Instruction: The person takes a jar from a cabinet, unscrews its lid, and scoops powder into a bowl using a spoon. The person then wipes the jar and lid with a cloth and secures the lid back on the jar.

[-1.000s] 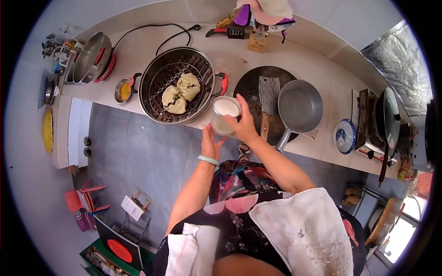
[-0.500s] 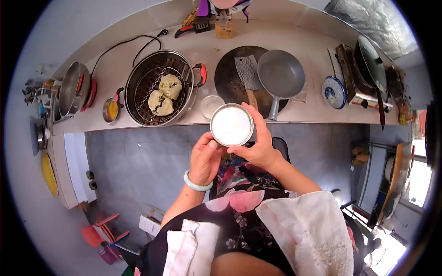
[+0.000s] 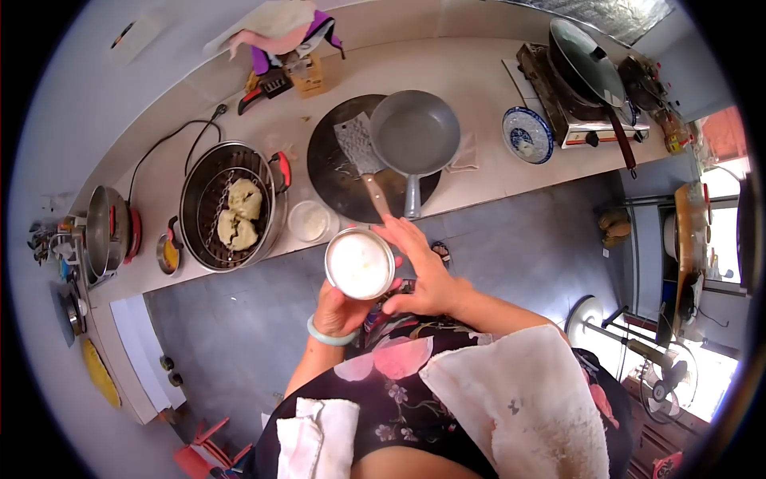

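Vs. 0.5 s ago: both hands then had the round metal-rimmed container (image 3: 360, 264); now the left hand (image 3: 339, 311) carries it, and the right hand (image 3: 427, 271) is opened out beside its rim. Container is held just off the front edge of the worktop (image 3: 479, 84), white face up. View has turned; the fan (image 3: 661, 387) now shows at lower right. Clear tub (image 3: 309, 222) remains at the front edge, just right of the steamer pot (image 3: 276, 231).

Grip, left: fingers curled round underside and lower side of the container, thumb near the rim. Grip, right: fingers extended, thumb apart; nothing seen in it. Contact with the rim: cannot tell.

Hidden/unclear: most left fingers lie behind the container. Whether it is a lid or shallow dish, unclear. Chopping board (image 3: 331, 188) partly covered by the grey pan (image 3: 415, 132) and cleaver (image 3: 359, 144). Items at the worktop's far left end too small to identify.

Counts: dough pieces (image 3: 238, 230), 2, touching, inside the steamer pot. Grey pan, 1; cleaver, 1; both on the board, midway along the worktop. Blue-and-white plate (image 3: 528, 134), 1, toward the right end. Small bowl (image 3: 167, 255) with yellow contents, 1, front edge, left of steamer pot. Bracelet (image 3: 330, 335), 1, left wrist.
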Available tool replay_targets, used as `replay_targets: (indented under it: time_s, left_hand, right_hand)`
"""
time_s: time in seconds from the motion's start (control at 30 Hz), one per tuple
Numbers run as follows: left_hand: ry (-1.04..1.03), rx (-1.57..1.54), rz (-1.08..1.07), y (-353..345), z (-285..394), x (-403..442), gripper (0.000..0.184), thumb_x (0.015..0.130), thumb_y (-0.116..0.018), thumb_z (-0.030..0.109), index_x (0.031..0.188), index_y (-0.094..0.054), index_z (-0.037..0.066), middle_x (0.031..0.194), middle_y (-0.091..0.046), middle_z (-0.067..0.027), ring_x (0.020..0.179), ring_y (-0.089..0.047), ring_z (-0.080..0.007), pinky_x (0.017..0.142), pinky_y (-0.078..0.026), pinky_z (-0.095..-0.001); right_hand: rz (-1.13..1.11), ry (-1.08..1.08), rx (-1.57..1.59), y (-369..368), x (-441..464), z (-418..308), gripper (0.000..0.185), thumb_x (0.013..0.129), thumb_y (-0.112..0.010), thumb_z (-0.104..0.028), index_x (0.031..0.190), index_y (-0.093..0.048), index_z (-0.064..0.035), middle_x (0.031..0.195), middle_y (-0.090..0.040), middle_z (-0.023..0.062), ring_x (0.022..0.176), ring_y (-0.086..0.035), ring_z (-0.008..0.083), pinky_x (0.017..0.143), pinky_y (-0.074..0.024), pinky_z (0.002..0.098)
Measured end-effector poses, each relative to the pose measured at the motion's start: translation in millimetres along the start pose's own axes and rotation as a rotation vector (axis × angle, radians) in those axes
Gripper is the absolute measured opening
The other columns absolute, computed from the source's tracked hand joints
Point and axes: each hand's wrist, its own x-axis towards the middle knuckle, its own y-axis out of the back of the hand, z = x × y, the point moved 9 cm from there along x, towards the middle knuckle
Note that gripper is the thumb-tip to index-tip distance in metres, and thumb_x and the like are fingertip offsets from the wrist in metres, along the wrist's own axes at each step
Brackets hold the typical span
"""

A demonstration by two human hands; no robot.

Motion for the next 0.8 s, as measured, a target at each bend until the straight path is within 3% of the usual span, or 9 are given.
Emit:
replay_targets:
  time_s: [0.07, 0.13, 0.2, 0.27, 0.33, 0.47, 0.57, 0.67, 0.8]
  left_hand:
    - [0.042, 0.068, 0.067, -4, -10, 8, 0.111, 0.066, -0.082, 0.056, 0.151, -0.020, 0.020, 0.143, -0.041, -0.0197, 0.123, -0.052, -0.0389, 0.094, -0.053, -0.0487]
    - [0.085, 0.069, 0.051, -11, -23, 14, 0.112, 0.065, -0.081, 0.058, 0.151, -0.020, 0.019, 0.142, -0.042, -0.0220, 0.122, -0.053, -0.0392, 0.094, -0.053, -0.0486]
    - [0.115, 0.078, 0.041, -18, -40, 23, 0.114, 0.065, -0.079, 0.061, 0.151, -0.019, 0.016, 0.139, -0.043, -0.0255, 0.118, -0.056, -0.0397, 0.093, -0.053, -0.0483]
    - [0.106, 0.075, 0.067, -26, -53, 37, 0.115, 0.065, -0.078, 0.064, 0.151, -0.019, 0.015, 0.139, -0.044, -0.0257, 0.116, -0.057, -0.0398, 0.093, -0.053, -0.0481]
    - [0.082, 0.080, 0.107, -32, -62, 48, 0.117, 0.064, -0.077, 0.066, 0.151, -0.019, 0.014, 0.139, -0.044, -0.0259, 0.115, -0.058, -0.0398, 0.093, -0.053, -0.0481]
    - [0.016, 0.103, 0.206, -43, -69, 58, 0.118, 0.063, -0.075, 0.069, 0.151, -0.019, 0.014, 0.139, -0.043, -0.0261, 0.115, -0.058, -0.0396, 0.093, -0.052, -0.0486]
    - [-0.029, 0.102, 0.283, -45, -71, 58, 0.118, 0.064, -0.075, 0.070, 0.151, -0.019, 0.014, 0.139, -0.043, -0.0262, 0.115, -0.058, -0.0396, 0.094, -0.051, -0.0492]
    - [-0.075, 0.060, 0.333, -43, -79, 59, 0.117, 0.064, -0.075, 0.070, 0.151, -0.019, 0.014, 0.139, -0.044, -0.0263, 0.115, -0.058, -0.0398, 0.094, -0.052, -0.0492]
    - [-0.088, 0.017, 0.308, -48, -86, 69, 0.116, 0.064, -0.077, 0.067, 0.150, -0.021, 0.015, 0.137, -0.045, -0.0267, 0.115, -0.058, -0.0406, 0.094, -0.053, -0.0489]
  right_hand:
    - [0.030, -0.078, 0.125, 34, -14, 19, 0.099, 0.074, -0.073, -0.059, 0.142, -0.035, 0.0010, 0.142, -0.044, 0.0201, 0.135, -0.038, 0.0338, 0.113, -0.0271, 0.0439]
    - [0.356, -0.250, 0.222, 87, -42, 84, 0.063, 0.087, -0.068, -0.035, 0.135, -0.046, -0.0018, 0.127, -0.057, 0.0139, 0.111, -0.059, 0.0236, 0.094, -0.0479, 0.0361]
    - [0.445, -0.643, 0.122, 129, -68, 191, 0.039, 0.092, -0.059, -0.022, 0.126, -0.052, -0.0028, 0.104, -0.066, 0.0125, 0.087, -0.064, 0.0186, 0.080, -0.0508, 0.0303]
    - [0.324, -0.815, -0.081, 155, -82, 281, 0.040, 0.091, -0.060, -0.022, 0.125, -0.052, -0.0025, 0.098, -0.067, 0.0141, 0.083, -0.066, 0.0241, 0.078, -0.0516, 0.0328]
    - [0.380, -0.726, -0.256, 173, -61, 330, 0.038, 0.089, -0.061, -0.024, 0.121, -0.055, -0.0032, 0.100, -0.067, 0.0155, 0.087, -0.066, 0.0290, 0.079, -0.0514, 0.0364]
    - [0.356, -0.703, -0.634, 183, -22, 359, 0.035, 0.085, -0.064, -0.028, 0.112, -0.060, -0.0048, 0.103, -0.067, 0.0173, 0.097, -0.063, 0.0361, 0.084, -0.0499, 0.0430]
    - [0.319, -0.777, -0.621, 175, -20, 363, 0.033, 0.080, -0.069, -0.028, 0.101, -0.063, -0.0037, 0.097, -0.067, 0.0174, 0.092, -0.063, 0.0367, 0.082, -0.0491, 0.0465]
    - [0.150, -0.908, -0.518, 165, -23, 393, 0.029, 0.077, -0.071, -0.024, 0.095, -0.064, -0.0025, 0.094, -0.066, 0.0128, 0.086, -0.064, 0.0285, 0.077, -0.0498, 0.0405]
    - [0.251, -0.936, 0.117, 176, -42, 369, 0.025, 0.075, -0.073, -0.019, 0.084, -0.059, -0.0006, 0.081, -0.062, 0.0060, 0.077, -0.060, 0.0175, 0.070, -0.0470, 0.0309]
